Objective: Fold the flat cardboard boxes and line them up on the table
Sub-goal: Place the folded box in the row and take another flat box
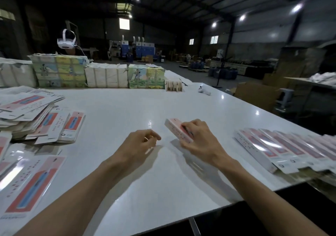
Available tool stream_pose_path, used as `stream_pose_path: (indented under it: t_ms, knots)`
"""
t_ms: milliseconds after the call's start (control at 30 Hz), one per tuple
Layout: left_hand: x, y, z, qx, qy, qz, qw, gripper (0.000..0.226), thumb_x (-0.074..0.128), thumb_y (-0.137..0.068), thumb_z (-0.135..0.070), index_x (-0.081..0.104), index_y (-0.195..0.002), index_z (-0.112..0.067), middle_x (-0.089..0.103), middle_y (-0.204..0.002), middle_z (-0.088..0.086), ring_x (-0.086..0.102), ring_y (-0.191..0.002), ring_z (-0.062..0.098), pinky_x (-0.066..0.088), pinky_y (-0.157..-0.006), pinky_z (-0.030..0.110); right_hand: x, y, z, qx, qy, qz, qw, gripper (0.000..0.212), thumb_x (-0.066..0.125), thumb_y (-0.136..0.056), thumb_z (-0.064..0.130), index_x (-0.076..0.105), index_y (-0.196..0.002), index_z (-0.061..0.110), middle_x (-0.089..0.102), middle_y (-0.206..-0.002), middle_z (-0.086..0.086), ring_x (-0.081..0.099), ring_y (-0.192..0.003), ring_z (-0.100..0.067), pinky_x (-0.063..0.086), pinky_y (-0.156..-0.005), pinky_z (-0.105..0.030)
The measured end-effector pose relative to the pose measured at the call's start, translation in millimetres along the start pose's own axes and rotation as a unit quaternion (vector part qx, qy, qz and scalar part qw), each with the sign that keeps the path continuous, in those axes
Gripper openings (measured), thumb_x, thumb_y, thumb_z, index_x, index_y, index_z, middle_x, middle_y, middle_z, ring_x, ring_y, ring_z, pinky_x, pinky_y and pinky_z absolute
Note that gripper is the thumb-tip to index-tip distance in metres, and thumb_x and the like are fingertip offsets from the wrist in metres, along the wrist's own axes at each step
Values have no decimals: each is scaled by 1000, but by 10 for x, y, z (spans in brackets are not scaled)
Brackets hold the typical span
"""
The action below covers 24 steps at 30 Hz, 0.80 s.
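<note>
My right hand (197,138) grips a folded pink-and-white box (173,126), held a little above the white table (127,108) with its far end pointing up and left. My left hand (142,141) hovers just left of it, fingers loosely curled, holding nothing that I can make out. A row of several folded boxes (283,148) lies side by side at the right edge of the table. Flat unfolded boxes (36,112) are piled and fanned out at the left, and one large flat box (34,183) lies close to my left forearm.
Wrapped bundles of printed stock (60,70) and white packs (107,76) line the far side of the table. A small wooden stack (173,85) and a white controller (204,90) sit beyond them. A white headset (66,40) shows behind the bundles. The table's near edge runs diagonally at lower right.
</note>
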<state>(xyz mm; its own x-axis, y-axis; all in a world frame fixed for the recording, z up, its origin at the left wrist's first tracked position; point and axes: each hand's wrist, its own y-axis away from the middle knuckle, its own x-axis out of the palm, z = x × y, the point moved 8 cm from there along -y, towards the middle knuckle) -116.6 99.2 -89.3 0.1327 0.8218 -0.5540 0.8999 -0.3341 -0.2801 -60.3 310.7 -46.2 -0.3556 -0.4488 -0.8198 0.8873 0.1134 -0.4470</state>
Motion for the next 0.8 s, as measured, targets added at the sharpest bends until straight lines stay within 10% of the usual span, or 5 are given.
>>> stream_pose_path:
  t_ms: [433, 800]
  knots:
    - [109, -15, 3, 37, -121, 50, 991, 19, 60, -103, -29, 72, -103, -44, 60, -97, -10, 61, -85, 4, 52, -81, 26, -569, 608, -1321, 154, 256, -20, 954, 52, 59, -100, 54, 53, -143, 24, 53, -139, 0, 49, -123, -20, 44, -110, -40]
    - [120, -21, -33, 36, -139, 56, 988, 20, 59, -102, -28, 72, -106, -42, 59, -95, -9, 58, -83, 2, 49, -81, 24, -679, 248, -814, 103, 245, -67, 962, 44, 67, -99, 46, 67, -133, 18, 67, -134, -3, 62, -118, -24, 45, -110, -40]
